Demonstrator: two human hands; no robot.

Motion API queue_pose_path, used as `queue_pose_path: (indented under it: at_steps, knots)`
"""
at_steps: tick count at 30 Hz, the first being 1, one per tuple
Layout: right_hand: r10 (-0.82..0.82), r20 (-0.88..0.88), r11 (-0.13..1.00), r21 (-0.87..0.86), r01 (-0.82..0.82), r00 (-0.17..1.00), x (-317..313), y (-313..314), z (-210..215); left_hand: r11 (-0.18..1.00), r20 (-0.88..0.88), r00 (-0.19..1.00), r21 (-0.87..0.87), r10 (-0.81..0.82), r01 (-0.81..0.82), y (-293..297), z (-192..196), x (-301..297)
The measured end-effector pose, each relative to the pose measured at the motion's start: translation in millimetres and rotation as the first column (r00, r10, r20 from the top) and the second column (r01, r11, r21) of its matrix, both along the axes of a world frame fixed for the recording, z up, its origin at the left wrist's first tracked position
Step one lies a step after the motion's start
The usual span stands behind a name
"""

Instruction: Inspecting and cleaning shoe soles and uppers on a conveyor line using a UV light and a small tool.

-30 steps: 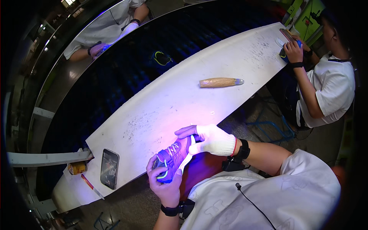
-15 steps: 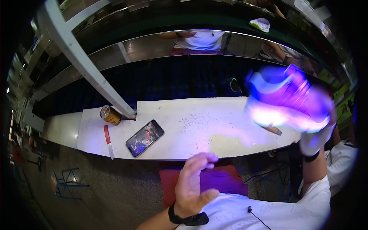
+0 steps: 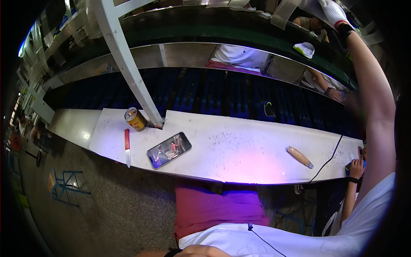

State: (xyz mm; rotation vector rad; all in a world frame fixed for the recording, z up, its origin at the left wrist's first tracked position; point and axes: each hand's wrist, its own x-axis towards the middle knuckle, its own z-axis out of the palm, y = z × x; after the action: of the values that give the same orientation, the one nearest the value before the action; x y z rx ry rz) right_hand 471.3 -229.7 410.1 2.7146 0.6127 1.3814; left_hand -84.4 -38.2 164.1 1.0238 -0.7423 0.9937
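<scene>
My right hand (image 3: pixel 334 13), in a white knit glove with a red cuff, reaches far up to the top right beside hanging translucent strips (image 3: pixel 286 13). Its fingertips run into the picture's upper edge, so their grip is hidden. Low at the bottom edge, part of my left hand (image 3: pixel 204 251) shows beside a black wristband, its fingers out of sight. On the white worktop (image 3: pixel 222 167) lie a phone (image 3: pixel 169 150) showing a picture, a red-handled knife (image 3: pixel 127 147) and a short tool with a tan, wrapped-looking handle (image 3: pixel 299 157). A yellow-brown can (image 3: pixel 135 119) stands at the left.
A slanting white post (image 3: pixel 130 68) rises by the can. Beyond the worktop runs a dark roller conveyor (image 3: pixel 192 92) with a dark shoe (image 3: pixel 269 109). A white-and-lime shoe (image 3: pixel 304 49) sits on the green belt (image 3: pixel 239 32). At right, another person's hand (image 3: pixel 356 168) is near a black cable (image 3: pixel 327 160).
My right hand has swung from above the worktop up to the top right. The brightly lit shoe it held is no longer in view. My left hand has dropped to the bottom edge.
</scene>
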Motion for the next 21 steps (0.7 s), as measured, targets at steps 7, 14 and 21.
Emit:
queue_pose_path:
  at_steps: [7,14,21]
  knots:
    - [0.356,-0.023,0.929,-0.1,-0.357,0.934,-13,-13,-130,0.974,-0.775,0.592,0.143,0.22,-0.176,38,-62,27]
    - [0.383,-0.499,0.923,0.179,-0.34,0.778,-25,-93,-172,0.968,-0.914,0.379,0.212,0.147,0.137,39,-128,229]
    - [0.347,-0.608,0.935,0.161,-0.317,0.714,-52,-48,-159,0.966,-0.964,0.06,0.258,0.258,-0.003,1,-258,456]
